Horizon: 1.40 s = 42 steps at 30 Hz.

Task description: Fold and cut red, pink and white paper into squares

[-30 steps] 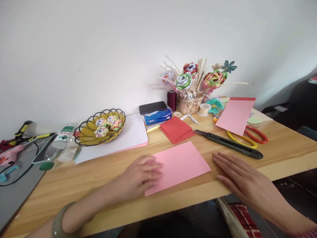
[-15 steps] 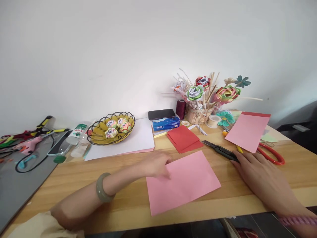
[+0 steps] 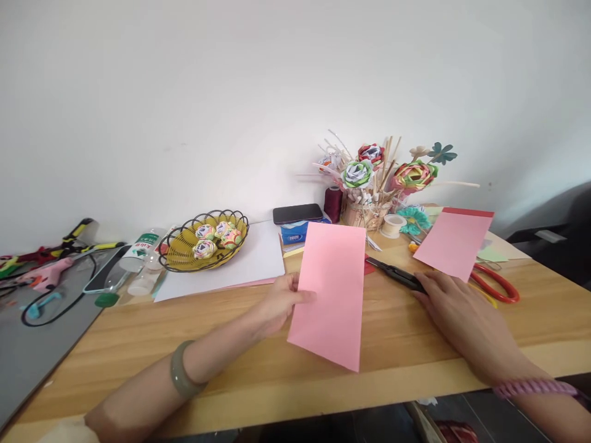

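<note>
Left hand [image 3: 281, 299] pinches the left edge of a rectangular sheet of pink paper [image 3: 331, 289], thumb on the near face, fingers curled behind it. Sheet is lifted off the light wooden tabletop [image 3: 231, 344] and stands nearly upright, long side vertical, lower corner close to the wood near the front edge. A jade-green bangle [image 3: 181, 371] sits on the left wrist.

Right hand [image 3: 450, 307] lies palm down on the tabletop, fingers spread loosely, fingertips touching the rear end of a long black utility knife [image 3: 392, 273]; cannot tell whether it grips the knife or only rests on it. A pink striped band [image 3: 535, 388] circles the right wrist.

Behind the lifted sheet: a blue tissue pack [image 3: 293, 235] with a black phone [image 3: 297, 213] lying on top, and a sliver of red paper [image 3: 368, 268] showing at the sheet's right edge. To the left, a black wire basket with a yellow liner [image 3: 184, 252] holds small folded paper balls and stands on a white sheet [image 3: 258, 258]. Far right: a second pink sheet [image 3: 455, 244], tilted, overlapping red-handled scissors [image 3: 501, 285]. At the back, a small woven pot of paper flowers [image 3: 369, 212], a dark red thread spool [image 3: 332, 203] just beside it.
</note>
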Tool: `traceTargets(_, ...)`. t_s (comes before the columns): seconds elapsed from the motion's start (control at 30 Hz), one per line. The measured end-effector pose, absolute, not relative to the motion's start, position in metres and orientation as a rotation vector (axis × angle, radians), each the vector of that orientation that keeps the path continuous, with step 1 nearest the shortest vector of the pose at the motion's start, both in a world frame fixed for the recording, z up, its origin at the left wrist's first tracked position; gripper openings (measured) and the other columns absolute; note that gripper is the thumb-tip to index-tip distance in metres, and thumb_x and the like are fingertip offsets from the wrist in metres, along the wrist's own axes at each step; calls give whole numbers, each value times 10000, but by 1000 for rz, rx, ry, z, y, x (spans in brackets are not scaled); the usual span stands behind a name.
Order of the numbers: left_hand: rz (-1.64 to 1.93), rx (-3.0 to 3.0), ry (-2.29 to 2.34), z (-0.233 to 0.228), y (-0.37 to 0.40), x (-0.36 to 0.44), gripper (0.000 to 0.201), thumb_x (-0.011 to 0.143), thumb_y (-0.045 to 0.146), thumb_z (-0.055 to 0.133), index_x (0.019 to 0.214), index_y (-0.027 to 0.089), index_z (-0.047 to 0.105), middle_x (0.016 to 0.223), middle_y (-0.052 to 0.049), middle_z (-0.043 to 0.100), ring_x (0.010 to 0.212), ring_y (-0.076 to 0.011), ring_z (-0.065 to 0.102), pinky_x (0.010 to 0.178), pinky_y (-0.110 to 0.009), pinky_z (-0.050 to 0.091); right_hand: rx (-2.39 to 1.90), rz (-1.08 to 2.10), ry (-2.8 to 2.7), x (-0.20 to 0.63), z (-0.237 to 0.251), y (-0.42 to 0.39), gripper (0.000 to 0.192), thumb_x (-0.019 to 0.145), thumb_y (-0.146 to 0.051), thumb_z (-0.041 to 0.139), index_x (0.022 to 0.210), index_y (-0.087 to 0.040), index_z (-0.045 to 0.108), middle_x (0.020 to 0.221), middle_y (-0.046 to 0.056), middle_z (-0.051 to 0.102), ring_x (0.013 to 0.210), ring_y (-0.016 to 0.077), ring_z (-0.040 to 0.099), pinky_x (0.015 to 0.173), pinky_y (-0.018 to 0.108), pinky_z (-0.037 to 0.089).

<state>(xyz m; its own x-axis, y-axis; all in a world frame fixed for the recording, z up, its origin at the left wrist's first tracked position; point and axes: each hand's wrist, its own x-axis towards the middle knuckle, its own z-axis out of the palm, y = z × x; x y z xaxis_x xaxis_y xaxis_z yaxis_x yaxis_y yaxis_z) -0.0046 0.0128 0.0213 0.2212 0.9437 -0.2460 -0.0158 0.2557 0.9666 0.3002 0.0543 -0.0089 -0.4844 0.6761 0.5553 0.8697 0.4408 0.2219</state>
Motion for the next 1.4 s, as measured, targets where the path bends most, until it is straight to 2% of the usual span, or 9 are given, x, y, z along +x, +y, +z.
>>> traceTargets(0.13,973,777,976,20,3,6,547,528,272,838,997,114,606,1054,-124,660,923,-232,638,812,-330,484,-1115,-670,-2238,269,-6,37,634,890,-204,498,1454,-128,218,1209,202,541,1062,304,566,816,436,489)
traceTargets(0.27,839,862,964,15,-12,5,469,615,281,797,1012,119,606,1038,-113,663,891,-221,638,774,-313,483,-770,-548,-2460,248,2,15,450,901,-98,419,1327,-239,438,1108,66,638,1005,188,599,820,316,496)
traceTargets(0.4,632,1528,1427,14,-25,-13,250,840,399,580,845,149,567,834,-68,660,778,-205,628,714,-335,494,-633,-417,-2575,245,3,7,329,921,-101,337,1114,-170,596,1019,56,694,941,170,631,770,286,525)
traceTargets(0.63,340,2702,910,7,-27,-30,328,956,227,416,1262,171,521,1351,-69,543,1317,-209,414,1117,-393,281,-660,-212,-2628,259,-10,0,353,860,-122,452,1176,-185,596,1129,61,676,1074,197,590,854,345,520)
traceTargets(0.8,257,2711,883,4,-30,-30,300,974,244,399,1207,176,576,1365,-63,533,1308,-189,435,1107,-370,291,-936,320,-2470,261,-12,-3,244,904,-249,453,1001,-263,677,979,53,690,883,179,632,720,312,522)
traceTargets(0.93,262,2642,905,12,-35,-28,225,944,239,442,1024,184,645,1143,-60,662,1105,-199,583,1001,-334,396,-1206,505,-2294,248,-12,-5,246,924,-353,440,870,-254,658,864,20,691,755,148,649,641,261,516)
traceTargets(1.17,263,2673,797,13,-35,-26,218,916,199,469,1080,213,612,1273,-31,597,1231,-202,488,976,-323,371,-1300,503,-2195,231,-18,-7,343,861,-406,527,1144,-217,575,735,-13,638,620,139,611,557,263,497)
traceTargets(1.27,225,2672,753,11,-32,-30,219,926,197,447,1079,209,604,1275,-30,597,1219,-181,500,983,-313,373,-1158,650,-2247,234,-15,-3,218,897,-385,479,907,-250,651,775,3,638,720,137,614,649,259,496)
traceTargets(1.4,190,2691,702,13,-28,-32,326,956,229,397,1261,189,505,1368,-41,523,1316,-191,401,1103,-332,285,-1275,776,-2142,241,-12,2,353,905,-433,438,651,-235,583,631,-12,601,582,126,573,554,241,463)
